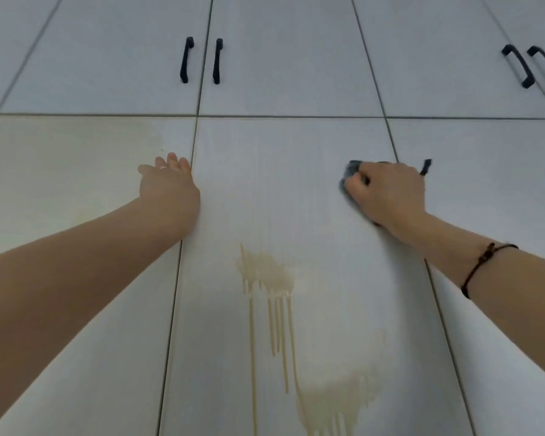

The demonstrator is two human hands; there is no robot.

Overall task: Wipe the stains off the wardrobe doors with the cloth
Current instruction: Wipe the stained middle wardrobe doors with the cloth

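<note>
The right hand (387,193) has its fingers curled round a crumpled dark grey cloth (349,175) and presses it against the pale grey middle lower wardrobe door (265,171), close to that door's right edge. Only the cloth's left end shows past the fingertips, and it is blurred. A thin dark cord bracelet (482,262) circles the right wrist. Just beyond the knuckles, on the neighbouring right lower door (491,190), the top of a short black handle (426,167) sticks out from behind the hand. The left hand (167,187) holds nothing: its fingers are straight and spread against the left lower door (44,199), just beside the seam with the middle door. To the left of that hand a faint yellowish smear (85,158) clouds the left door. On the middle door, well below both hands, a yellowish-brown drip stain (265,272) runs down in several thin streaks. A second, paler blotch (337,401) with short drips lies lower and to the right, near the bottom edge of the view. Above the horizontal seam, the upper doors carry a pair of black bar handles (187,59) either side of the centre seam. Another black pair (518,66) sits at the far right.
</note>
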